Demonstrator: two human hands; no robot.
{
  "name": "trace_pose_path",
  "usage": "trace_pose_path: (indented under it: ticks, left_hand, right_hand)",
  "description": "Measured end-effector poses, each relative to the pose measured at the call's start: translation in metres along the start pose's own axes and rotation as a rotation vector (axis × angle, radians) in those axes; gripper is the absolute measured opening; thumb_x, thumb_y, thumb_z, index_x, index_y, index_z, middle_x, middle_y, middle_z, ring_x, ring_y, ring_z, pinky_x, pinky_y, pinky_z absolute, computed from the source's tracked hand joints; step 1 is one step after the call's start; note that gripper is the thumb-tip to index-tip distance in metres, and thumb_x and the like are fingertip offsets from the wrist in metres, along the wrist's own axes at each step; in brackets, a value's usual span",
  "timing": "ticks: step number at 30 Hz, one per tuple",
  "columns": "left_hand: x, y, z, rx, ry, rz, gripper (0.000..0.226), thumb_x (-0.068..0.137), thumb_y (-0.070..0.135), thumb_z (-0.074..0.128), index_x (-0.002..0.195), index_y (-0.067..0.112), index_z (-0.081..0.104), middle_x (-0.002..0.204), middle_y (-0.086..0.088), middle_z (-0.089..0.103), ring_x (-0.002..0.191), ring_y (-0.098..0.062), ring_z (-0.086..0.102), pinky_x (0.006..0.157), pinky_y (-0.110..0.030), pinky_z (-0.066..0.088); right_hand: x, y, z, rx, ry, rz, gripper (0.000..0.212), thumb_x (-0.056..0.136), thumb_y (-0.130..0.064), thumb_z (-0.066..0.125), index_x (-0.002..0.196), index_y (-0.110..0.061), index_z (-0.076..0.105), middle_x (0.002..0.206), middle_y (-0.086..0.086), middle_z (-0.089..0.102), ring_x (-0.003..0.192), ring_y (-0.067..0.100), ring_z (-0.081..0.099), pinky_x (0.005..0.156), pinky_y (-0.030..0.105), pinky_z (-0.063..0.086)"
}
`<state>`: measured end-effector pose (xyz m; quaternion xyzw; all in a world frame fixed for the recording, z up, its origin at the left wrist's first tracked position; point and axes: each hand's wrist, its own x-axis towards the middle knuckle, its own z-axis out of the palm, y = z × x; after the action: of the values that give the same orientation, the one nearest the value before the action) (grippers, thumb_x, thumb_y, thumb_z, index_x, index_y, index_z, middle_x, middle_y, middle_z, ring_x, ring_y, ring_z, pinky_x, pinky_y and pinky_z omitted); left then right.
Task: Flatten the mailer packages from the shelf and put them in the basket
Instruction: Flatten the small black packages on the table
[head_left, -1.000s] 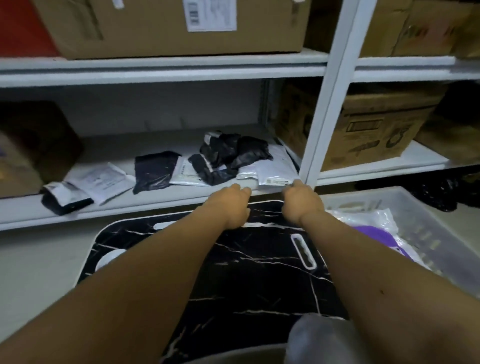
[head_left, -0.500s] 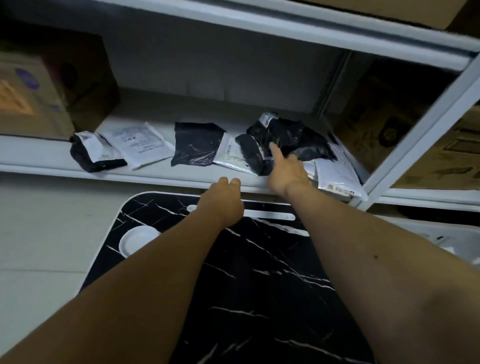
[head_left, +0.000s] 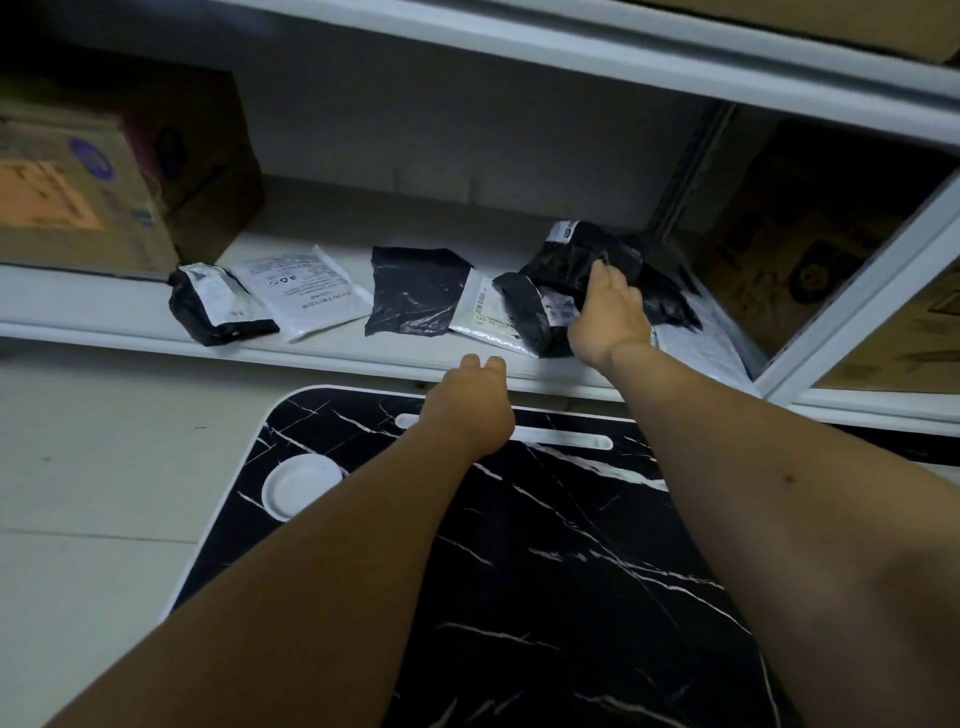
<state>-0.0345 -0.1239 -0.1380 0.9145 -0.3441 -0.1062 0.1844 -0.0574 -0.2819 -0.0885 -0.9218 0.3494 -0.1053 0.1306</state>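
Far left on the shelf (head_left: 322, 218): cardboard boxes (head_left: 104, 176), pushed to the back corner. Just right of them, near the front edge, a small black mailer (head_left: 218, 306) with a white label, touching a flat white mailer (head_left: 306, 291) printed with text. A gap, then a flat black mailer (head_left: 415, 291) overlapping the left edge of a white label mailer (head_left: 483, 312). Left hand (head_left: 470, 410) hovers over the far edge of the black marble surface (head_left: 519, 571), just short of the shelf lip, grip loosely curled, holding nothing, knuckles toward the shelf. A white round recess (head_left: 296, 486) sits in the surface's left corner, a white slot (head_left: 561, 439) runs along its far edge. Right hand (head_left: 610, 317) is on the shelf, palm over a crumpled black mailer (head_left: 576, 265), fingers (head_left: 602, 275) curling into its folds; can't tell if the grip is fully closed on it. More black plastic (head_left: 670, 306) spills right of the hand, lying on a white padded mailer (head_left: 706, 348) against the upright (head_left: 857, 280). Right bay beyond holds a brown box (head_left: 810, 234) in shadow. Basket not in view.
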Motion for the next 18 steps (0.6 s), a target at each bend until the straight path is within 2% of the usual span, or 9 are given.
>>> trace_pose_path:
  ticks: [6,11,14,18]
  left_hand:
    - [-0.028,0.011,-0.029,0.037,0.054,0.026,0.046,0.094,0.015,0.046,0.139,0.011,0.035,0.133,-0.011,0.04,0.118,-0.031,0.047,0.092,-0.04,0.045]
    - [-0.076,0.019,-0.043,0.06,0.038,0.007,0.039,0.094,0.017,0.046,0.132,0.01,0.04,0.128,-0.011,0.043,0.114,-0.031,0.049,0.092,-0.04,0.045]
    - [-0.107,0.026,-0.048,0.076,0.008,-0.012,0.044,0.093,0.018,0.049,0.135,0.011,0.038,0.132,-0.012,0.041,0.118,-0.032,0.048,0.094,-0.041,0.046]
    - [-0.14,0.032,-0.053,0.106,-0.025,-0.037,0.044,0.093,0.021,0.05,0.134,0.011,0.037,0.134,-0.013,0.039,0.119,-0.034,0.048,0.095,-0.044,0.045]
  right_hand:
    - [-0.032,-0.004,-0.051,0.046,0.127,-0.081,0.08,0.088,-0.002,0.054,0.155,-0.012,0.011,0.159,0.001,0.015,0.137,0.03,0.026,0.109,0.043,0.032]
    - [-0.083,-0.003,-0.082,0.074,0.165,-0.096,0.079,0.088,0.0,0.054,0.154,-0.013,0.012,0.16,0.001,0.015,0.138,0.029,0.025,0.111,0.041,0.029]
    - [-0.122,-0.002,-0.093,0.09,0.158,-0.099,0.078,0.088,0.0,0.053,0.154,-0.013,0.014,0.159,0.0,0.017,0.138,0.029,0.026,0.109,0.041,0.031]
    - [-0.165,-0.008,-0.096,0.164,0.119,-0.114,0.063,0.089,0.0,0.051,0.147,-0.01,0.028,0.151,0.005,0.031,0.13,0.031,0.035,0.101,0.041,0.036]
